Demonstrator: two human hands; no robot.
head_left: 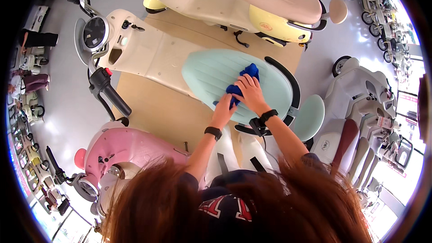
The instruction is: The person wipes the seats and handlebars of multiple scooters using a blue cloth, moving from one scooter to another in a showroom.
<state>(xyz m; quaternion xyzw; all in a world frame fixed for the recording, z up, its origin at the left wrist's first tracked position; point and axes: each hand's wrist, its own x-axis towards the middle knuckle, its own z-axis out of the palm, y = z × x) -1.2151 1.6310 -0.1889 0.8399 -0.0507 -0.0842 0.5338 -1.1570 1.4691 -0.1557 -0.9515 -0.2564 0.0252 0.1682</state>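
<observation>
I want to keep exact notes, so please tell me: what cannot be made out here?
Head view: the mint seat beneath the blue cloth, covered by cloth, left hand and right hand.
Head view: whether they grip the cloth or only press it, hidden by the hands themselves.
Head view: part of the pink scooter, hidden by hair.
Head view: details of distant scooters, too small.

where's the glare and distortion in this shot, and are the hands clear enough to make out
Head view: windows near the right rim are blown out, and the grey floor shows bright reflections; head view: fisheye bending toward a black surround; head view: left hand, right hand and blue cloth are clear enough.
</observation>
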